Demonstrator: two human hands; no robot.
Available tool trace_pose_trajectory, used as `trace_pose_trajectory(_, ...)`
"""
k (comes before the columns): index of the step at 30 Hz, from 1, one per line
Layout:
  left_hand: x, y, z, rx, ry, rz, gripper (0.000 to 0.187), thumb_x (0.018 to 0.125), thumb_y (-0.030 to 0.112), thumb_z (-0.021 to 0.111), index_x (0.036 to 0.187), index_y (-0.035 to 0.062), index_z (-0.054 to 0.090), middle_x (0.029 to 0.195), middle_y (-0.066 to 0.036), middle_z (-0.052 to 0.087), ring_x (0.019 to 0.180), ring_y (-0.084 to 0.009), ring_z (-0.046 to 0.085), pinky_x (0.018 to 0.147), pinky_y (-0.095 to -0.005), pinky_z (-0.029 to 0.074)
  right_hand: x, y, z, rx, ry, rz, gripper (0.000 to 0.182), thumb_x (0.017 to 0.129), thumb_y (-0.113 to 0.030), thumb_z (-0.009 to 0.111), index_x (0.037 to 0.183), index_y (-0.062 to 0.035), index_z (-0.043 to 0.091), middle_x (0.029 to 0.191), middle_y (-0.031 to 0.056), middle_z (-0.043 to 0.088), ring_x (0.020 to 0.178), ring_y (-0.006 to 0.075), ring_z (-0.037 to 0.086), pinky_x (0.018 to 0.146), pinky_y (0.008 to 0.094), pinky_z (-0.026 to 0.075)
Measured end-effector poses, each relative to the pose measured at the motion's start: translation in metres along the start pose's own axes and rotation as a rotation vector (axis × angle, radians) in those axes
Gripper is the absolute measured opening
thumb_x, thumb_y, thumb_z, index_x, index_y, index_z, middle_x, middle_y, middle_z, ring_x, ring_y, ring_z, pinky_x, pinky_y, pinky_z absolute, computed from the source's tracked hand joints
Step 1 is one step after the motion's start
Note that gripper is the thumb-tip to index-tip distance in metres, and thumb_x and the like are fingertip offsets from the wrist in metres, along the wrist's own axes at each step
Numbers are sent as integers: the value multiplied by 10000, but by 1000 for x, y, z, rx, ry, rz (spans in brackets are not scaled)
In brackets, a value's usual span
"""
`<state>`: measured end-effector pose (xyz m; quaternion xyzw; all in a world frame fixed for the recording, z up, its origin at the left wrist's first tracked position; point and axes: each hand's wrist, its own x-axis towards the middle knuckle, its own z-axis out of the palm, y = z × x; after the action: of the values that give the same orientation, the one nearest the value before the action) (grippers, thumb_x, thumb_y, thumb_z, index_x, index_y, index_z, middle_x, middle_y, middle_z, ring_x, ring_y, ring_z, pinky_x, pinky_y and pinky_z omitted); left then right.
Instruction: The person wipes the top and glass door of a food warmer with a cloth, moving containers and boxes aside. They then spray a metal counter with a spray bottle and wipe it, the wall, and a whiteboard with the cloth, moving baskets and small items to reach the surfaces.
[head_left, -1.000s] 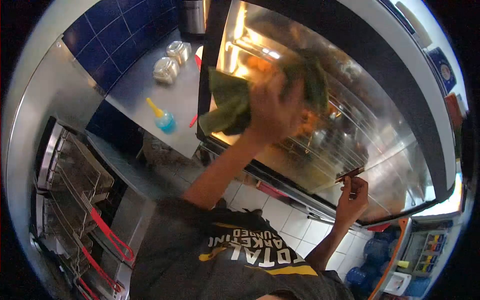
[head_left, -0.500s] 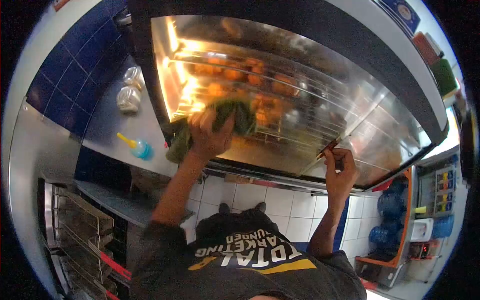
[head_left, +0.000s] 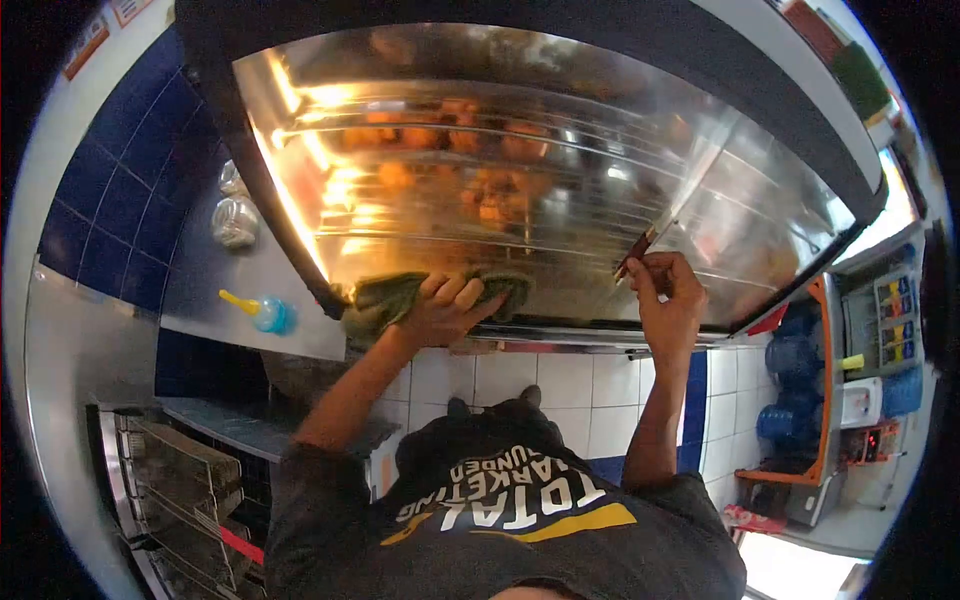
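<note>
My left hand is closed over a bunched green cloth, which lies along the lower edge of the lit glass-fronted cabinet. Part of the cloth spills out left, toward the cabinet's corner. With thumb and fingers, my right hand grips a slim brown handle in front of the glass, where a bright slanting strip runs up to the right. Behind the glass, several orange-brown food pieces sit on wire racks, blurred by reflections.
Left of the cabinet, a counter holds a blue bottle with a yellow nozzle and clear wrapped packs. A metal rack stands at lower left. Blue water jugs stand in an orange frame at right.
My left hand and the cloth have come down from higher on the glass to its lower edge. My right hand keeps its grip on the brown handle. The view has turned slightly.
</note>
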<state>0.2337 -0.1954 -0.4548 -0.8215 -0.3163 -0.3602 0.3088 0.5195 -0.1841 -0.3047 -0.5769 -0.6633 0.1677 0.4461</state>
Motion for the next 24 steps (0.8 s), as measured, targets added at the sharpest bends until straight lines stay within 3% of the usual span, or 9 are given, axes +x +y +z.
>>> trace_pose_trajectory(3,43,-29,-13,108,-124,14,206,868,318,621,1031,209,682,892,-73,585,786,-251,595,729,-417,474,-2,1,1,8,17,-16,93,868,-77,686,882,2,640,744,64,687,663,90,644,581,244,482)
trace_pose_trajectory(5,114,-58,-33,-134,-172,-506,332,834,291,659,1166,293,658,1088,-77,515,992,-259,514,848,-444,393,-1,2,2,40,1,45,90,864,-65,690,897,6,645,750,64,690,676,89,643,595,237,480)
trace_pose_trajectory(8,205,-79,-48,240,234,-267,435,802,255,685,1233,291,635,1127,-93,523,1009,-308,507,819,-481,383,-2,7,3,130,23,31,89,862,-58,694,908,6,652,756,63,692,684,88,641,611,236,484)
trace_pose_trajectory(11,177,-40,-10,184,111,-214,487,786,282,681,1268,293,611,1135,-81,510,1012,-293,491,827,-466,381,-3,11,2,85,23,18,78,858,-52,692,897,8,661,759,70,693,680,95,638,624,242,491)
trace_pose_trajectory(14,66,28,35,-3,-116,44,475,824,289,616,1298,290,585,1108,-55,517,996,-256,511,846,-496,402,1,10,2,58,16,28,79,843,-45,700,892,10,672,761,80,694,672,102,634,633,248,492)
trace_pose_trajectory(16,45,24,40,-102,-145,181,457,846,280,585,1303,287,581,1093,-47,524,987,-244,523,851,-510,409,-1,3,0,67,-19,68,89,841,-41,700,904,16,672,760,85,693,673,105,637,638,253,499)
trace_pose_trajectory(18,76,10,25,-34,-147,214,470,832,282,589,1301,293,583,1090,-39,525,1009,-239,525,875,-519,408,-3,10,-1,35,9,54,91,841,-30,693,909,26,671,760,89,693,684,112,645,643,257,513)
trace_pose_trajectory(20,148,-16,-4,121,-35,54,450,820,263,604,1269,289,609,1078,-43,526,984,-251,523,853,-500,406,0,13,0,100,-7,-33,93,840,-23,688,916,27,673,757,86,692,698,106,648,643,250,517)
trace_pose_trajectory(24,215,-34,-12,217,103,-111,403,836,229,588,1233,286,640,1081,-59,532,960,-261,519,823,-474,399,-6,13,6,151,10,107,87,842,-17,684,917,26,675,764,87,695,698,104,653,637,254,522)
